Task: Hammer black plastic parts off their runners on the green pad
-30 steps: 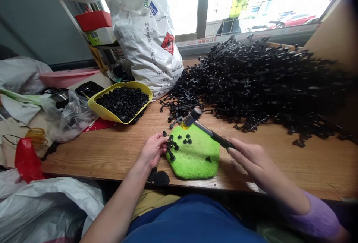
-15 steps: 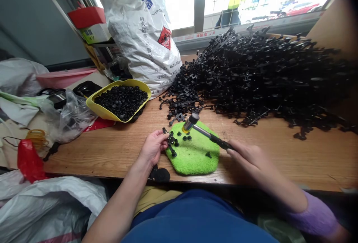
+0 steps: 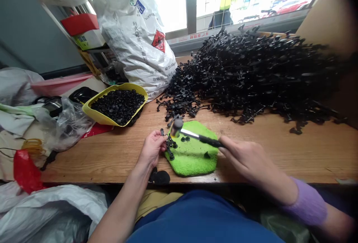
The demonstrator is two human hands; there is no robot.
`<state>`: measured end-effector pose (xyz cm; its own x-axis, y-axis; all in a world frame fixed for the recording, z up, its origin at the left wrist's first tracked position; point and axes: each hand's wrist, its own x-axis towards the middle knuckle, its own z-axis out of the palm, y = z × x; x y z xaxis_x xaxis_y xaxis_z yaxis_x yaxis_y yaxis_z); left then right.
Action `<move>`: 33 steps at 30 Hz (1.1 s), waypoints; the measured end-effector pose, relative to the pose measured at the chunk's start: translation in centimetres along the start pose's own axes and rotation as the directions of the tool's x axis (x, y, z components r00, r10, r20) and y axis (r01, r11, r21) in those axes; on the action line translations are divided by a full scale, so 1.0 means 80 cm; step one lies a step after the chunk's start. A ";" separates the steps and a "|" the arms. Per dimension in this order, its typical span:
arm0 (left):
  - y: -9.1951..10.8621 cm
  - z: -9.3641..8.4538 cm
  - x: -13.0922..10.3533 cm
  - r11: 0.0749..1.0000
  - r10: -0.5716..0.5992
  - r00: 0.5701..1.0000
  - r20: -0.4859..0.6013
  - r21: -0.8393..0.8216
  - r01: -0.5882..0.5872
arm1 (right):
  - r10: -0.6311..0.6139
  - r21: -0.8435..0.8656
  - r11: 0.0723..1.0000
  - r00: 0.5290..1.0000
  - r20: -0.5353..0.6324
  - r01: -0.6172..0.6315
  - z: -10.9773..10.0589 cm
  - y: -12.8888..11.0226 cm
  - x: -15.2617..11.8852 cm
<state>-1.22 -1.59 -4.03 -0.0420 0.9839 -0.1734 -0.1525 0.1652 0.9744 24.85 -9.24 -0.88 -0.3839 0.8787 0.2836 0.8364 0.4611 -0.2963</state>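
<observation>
Green and fluffy, a cloth (image 3: pixel 192 163) lies on the wooden table (image 3: pixel 268 157) between the two hands. At its left edge the left hand (image 3: pixel 153 147) pinches a branching black part (image 3: pixel 171 153) between thumb and fingertips, and the part reaches over onto the cloth. The right hand (image 3: pixel 247 157), below a purple sleeve (image 3: pixel 306 202), has its fingers wrapped around the black grip of a hammer (image 3: pixel 205 139). The hammer's head, blurred, is at the cloth's upper left, just beside the left fingertips; whether it touches the part cannot be told. Two small caps (image 3: pixel 185 139) sit together on the cloth near the head, and another piece (image 3: pixel 207 155) lies toward its right side. Behind the cloth spreads a big pile (image 3: pixel 251 75) of black parts, with a white sack (image 3: pixel 137 49) upright to its left. Small black pieces (image 3: pixel 119 105) fill a yellow tub (image 3: pixel 96 115) in front of the sack.
</observation>
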 end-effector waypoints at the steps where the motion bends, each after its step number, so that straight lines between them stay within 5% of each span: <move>1: 0.000 0.000 0.000 1.000 0.001 1.000 0.008 0.004 -0.001 | 0.018 0.034 0.999 1.000 -0.012 -0.017 0.000 -0.001 0.000; 6: 0.000 -0.004 0.000 0.999 -0.012 1.000 0.022 0.032 0.012 | 0.059 -0.098 0.994 0.989 0.133 -0.046 0.002 -0.007 0.000; 13: 0.012 -0.007 0.010 0.993 -0.118 0.976 0.185 0.042 0.112 | 0.116 0.288 0.952 0.993 -0.029 -0.103 -0.001 0.020 -0.014; 24: 0.021 0.002 0.024 0.982 -0.158 0.956 0.247 0.138 0.126 | 0.208 0.362 0.910 0.978 0.028 -0.204 0.004 0.035 -0.029; 33: 0.014 -0.001 0.029 0.980 -0.126 0.967 0.222 0.180 0.086 | 0.151 0.321 0.935 0.988 0.028 -0.152 -0.002 0.026 -0.012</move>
<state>-1.55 0.88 -3.35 0.1974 0.9457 -0.2583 0.0249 0.2586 0.9657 27.03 -9.18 -1.63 -0.2638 0.9415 0.2098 0.7150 0.3369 -0.6126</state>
